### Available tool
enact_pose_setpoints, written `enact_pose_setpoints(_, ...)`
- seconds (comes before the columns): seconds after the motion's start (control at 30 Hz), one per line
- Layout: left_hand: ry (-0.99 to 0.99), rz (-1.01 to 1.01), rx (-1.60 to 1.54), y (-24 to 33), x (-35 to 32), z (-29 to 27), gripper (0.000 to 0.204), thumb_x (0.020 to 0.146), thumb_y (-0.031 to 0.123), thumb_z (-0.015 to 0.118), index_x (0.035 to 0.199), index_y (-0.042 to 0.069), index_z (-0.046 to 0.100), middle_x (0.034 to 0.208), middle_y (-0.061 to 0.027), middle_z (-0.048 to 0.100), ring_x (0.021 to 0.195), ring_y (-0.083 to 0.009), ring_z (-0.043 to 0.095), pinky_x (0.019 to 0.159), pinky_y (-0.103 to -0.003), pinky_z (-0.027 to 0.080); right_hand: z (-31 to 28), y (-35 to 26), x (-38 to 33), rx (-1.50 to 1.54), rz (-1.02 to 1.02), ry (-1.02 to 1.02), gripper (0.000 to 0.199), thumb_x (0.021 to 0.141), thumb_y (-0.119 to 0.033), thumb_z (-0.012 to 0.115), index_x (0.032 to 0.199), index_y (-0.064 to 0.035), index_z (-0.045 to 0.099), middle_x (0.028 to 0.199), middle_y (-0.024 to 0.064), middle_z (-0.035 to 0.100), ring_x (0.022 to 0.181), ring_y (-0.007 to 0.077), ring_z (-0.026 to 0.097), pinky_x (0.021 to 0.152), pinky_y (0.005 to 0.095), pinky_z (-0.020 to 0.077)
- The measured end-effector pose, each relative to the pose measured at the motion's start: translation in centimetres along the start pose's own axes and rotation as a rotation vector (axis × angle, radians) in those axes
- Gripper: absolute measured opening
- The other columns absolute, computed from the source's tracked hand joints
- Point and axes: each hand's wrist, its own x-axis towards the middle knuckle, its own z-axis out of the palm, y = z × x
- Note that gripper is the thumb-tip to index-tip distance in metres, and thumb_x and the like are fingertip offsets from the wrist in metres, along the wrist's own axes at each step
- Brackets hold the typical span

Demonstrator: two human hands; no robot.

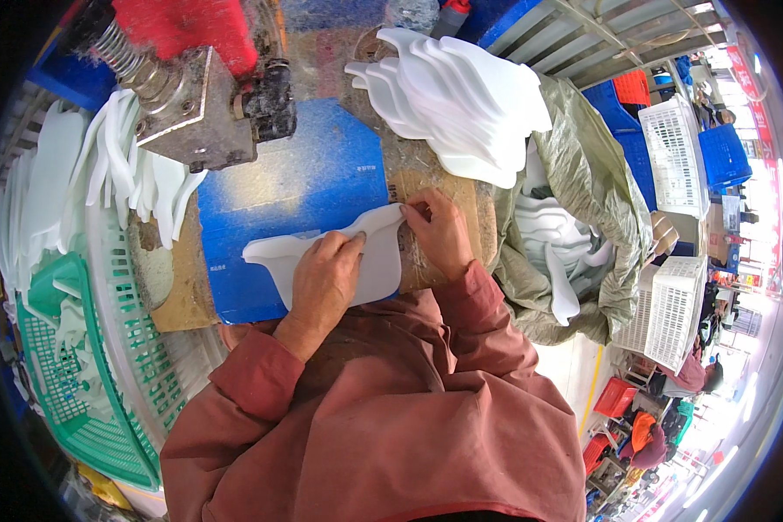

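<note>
One white, curvy-edged flat piece (378, 263)

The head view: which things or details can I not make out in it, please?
In the head view:
- Part of the white piece: covered by the left hand.
- Its right end: partly covered by the right hand.
- Top of the red machine part: cut off by the upper edge.
- Lowest pieces in the sack: hidden beneath upper pieces.

Left hand (326, 271) palm-down — right hand (444, 233) pinching, fingers (426, 205) curled.
</note>
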Motion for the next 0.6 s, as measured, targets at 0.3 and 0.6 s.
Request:
enact_pose_setpoints(0.3, 0.019, -0.001, 0.021, -0.4, 0.1, 0.6, 0.031, 0.088, 0.003, 0.075, 0.119, 0.004, 0.072, 0.100, -0.0111, 0.065, 0.090, -0.0325, 0.068, 0.077, -0.043, 0.056, -0.6, 0.6, 1.2, -0.046, 0.079, -0.143, 0.022, 0.091, -0.022, 0.075, 0.096, -0.0008, 0.074, 0.087, 0.0217, 0.074, 0.080, 0.0396, 0.071, 0.072, 0.0460, 0.0551)
enact_pose_setpoints(0.6, 0.066, -0.010, -0.025, -1.1, -0.5, 1.0, 0.031, 0.087, 0.003, 0.076, 0.118, 0.005, 0.070, 0.100, -0.0115, 0.066, 0.092, -0.0321, 0.068, 0.078, -0.044, 0.056, -1.2, 1.0, 0.2, 0.230, 0.049, -0.135, 0.019, 0.094, -0.017, 0.076, 0.095, 0.0008, 0.071, 0.085, 0.0112, 0.072, 0.078, 0.0232, 0.071, 0.069, 0.0362, 0.0550)
